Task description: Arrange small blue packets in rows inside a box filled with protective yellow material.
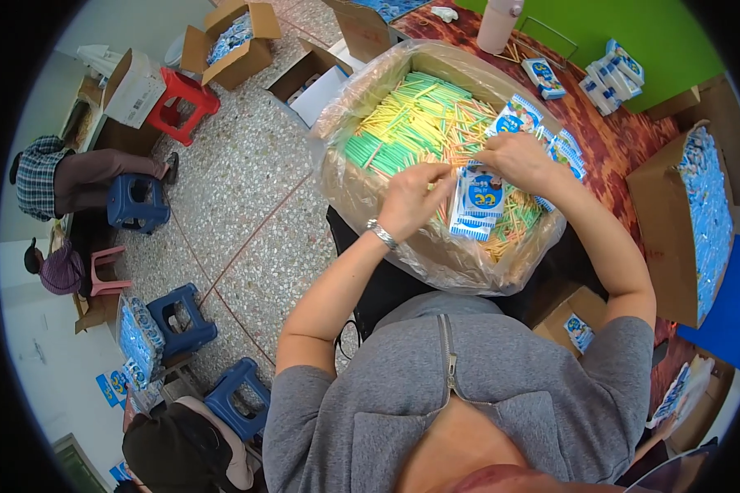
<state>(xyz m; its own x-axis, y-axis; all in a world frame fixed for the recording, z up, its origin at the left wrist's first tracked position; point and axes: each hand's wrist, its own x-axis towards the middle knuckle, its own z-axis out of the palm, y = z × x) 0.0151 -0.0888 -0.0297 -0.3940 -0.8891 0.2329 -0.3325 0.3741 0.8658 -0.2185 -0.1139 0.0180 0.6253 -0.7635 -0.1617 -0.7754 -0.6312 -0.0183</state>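
A large carton lined with clear plastic (335, 168) stands before me, filled with thin green, yellow and pink sticks (427, 111). Near its front lies a small stack of blue-and-white packets (483, 197) on top of the sticks. My left hand (411, 200), a metal-banded watch or bracelet at the wrist, is closed in a pinch at the stack's left; what its fingertips hold is too small to make out. Bent over the top edge of the uppermost packet, my right hand (518, 160) has its fingers closed there. More packets (514, 117) lie beyond and right of it.
A pale bottle (499, 25) and stacked packets (612, 78) stand on the red patterned table (571, 111). On the right is a carton of blue packets (703, 214). Blue stools (138, 201), a red stool (181, 107) and other people (41, 177) are at left.
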